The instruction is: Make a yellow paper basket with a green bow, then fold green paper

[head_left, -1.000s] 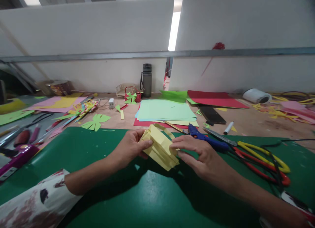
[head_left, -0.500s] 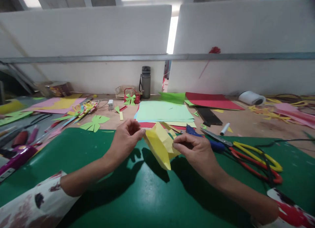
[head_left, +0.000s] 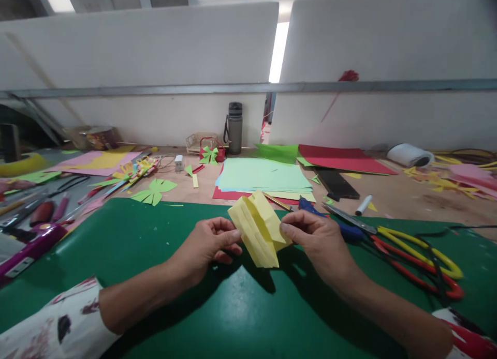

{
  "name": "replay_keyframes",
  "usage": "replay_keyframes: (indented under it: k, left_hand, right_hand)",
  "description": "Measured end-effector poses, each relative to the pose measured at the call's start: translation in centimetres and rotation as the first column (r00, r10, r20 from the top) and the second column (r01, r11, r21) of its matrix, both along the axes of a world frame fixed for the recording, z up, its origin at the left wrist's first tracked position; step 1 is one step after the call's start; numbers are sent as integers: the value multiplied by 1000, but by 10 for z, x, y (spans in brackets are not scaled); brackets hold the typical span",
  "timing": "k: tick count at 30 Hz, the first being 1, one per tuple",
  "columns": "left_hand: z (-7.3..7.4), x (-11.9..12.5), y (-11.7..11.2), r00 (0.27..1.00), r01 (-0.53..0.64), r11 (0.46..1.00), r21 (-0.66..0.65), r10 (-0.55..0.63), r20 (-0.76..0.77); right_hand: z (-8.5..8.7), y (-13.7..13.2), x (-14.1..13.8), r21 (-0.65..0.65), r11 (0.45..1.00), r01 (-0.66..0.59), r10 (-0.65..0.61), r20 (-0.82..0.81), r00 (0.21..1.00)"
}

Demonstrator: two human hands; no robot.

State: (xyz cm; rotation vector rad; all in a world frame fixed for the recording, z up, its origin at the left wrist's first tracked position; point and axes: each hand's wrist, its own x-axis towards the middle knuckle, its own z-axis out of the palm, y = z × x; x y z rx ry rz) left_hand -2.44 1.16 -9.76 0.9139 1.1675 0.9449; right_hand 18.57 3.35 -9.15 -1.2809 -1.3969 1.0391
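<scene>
Both hands hold a pleated yellow paper (head_left: 258, 229) just above the green mat (head_left: 233, 307) at the near middle of the bench (head_left: 407, 198). The left hand (head_left: 209, 245) grips its left edge with thumb and fingers (head_left: 233, 236); the right hand (head_left: 314, 237) pinches its right side. Just right of that hand lie a blue glue gun (head_left: 341, 227) and scissors (head_left: 419, 250) with yellow and red handles. Farther back sits a stack of pale green sheets (head_left: 264, 175), and a dark bottle (head_left: 234, 121) stands upright by the far wall.
</scene>
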Motion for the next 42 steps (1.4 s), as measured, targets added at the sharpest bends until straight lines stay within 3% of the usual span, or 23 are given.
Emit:
replay_keyframes:
  k: [6,13,25,35,42]
  left_hand:
    - [6,1,-4,987,-127,985,121,137,-80]
    - [1,8,-11,983,-84,997,4,82,167]
    - [-9,21,3,948,-74,995,-73,93,306]
    - [-9,23,10,951,-97,995,-7,94,296]
    - [-7,27,9,977,-133,990,49,123,177]
  right_hand:
    - [1,-4,-1,111,994,15,-18,22,1000]
    - [-1,-4,-3,192,981,34,-44,48,998]
    - [-1,-11,-7,119,993,0,2,-22,1000]
    - [0,-12,-7,185,983,2,-8,31,999]
    - [-3,-16,-7,161,982,-97,76,133,988]
